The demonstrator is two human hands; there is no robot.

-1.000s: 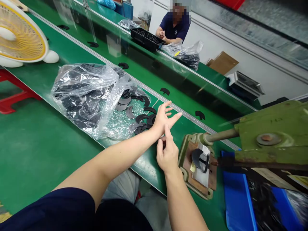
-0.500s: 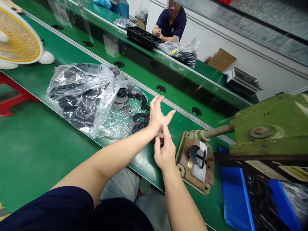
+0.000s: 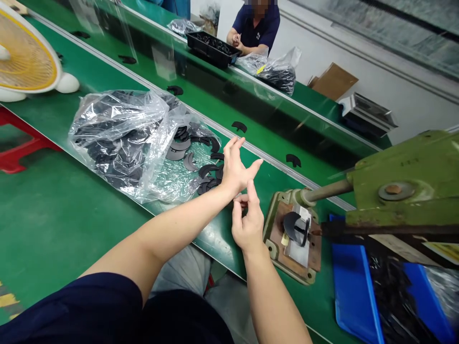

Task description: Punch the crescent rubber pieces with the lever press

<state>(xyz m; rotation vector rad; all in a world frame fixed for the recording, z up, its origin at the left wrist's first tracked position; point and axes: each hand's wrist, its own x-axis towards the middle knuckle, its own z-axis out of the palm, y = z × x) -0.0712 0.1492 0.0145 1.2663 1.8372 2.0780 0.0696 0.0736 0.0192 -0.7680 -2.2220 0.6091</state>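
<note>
My left hand (image 3: pixel 237 167) is spread open over the green table, thumb out to the right, with nothing in it. Just below and right of it is my right hand (image 3: pixel 248 217), index finger raised and the other fingers curled; whether they hold anything is hidden. Loose black curved parts (image 3: pixel 208 171) lie left of my left hand, by a clear plastic bag (image 3: pixel 118 138) full of dark parts. Right of my right hand, a black curved part (image 3: pixel 292 224) rests on the metal plate of a green press (image 3: pixel 405 186).
A blue bin (image 3: pixel 353 286) with black parts stands beneath the press at right. Beyond the metal rail, black parts lie spaced along a green belt (image 3: pixel 211 114). A fan (image 3: pixel 28 52) stands at left. Across the line sits a person (image 3: pixel 256 28) behind a black tray (image 3: pixel 213 48).
The view has shifted slightly, so the press and bin appear a little farther right. Both hands keep nearly the same pose.
</note>
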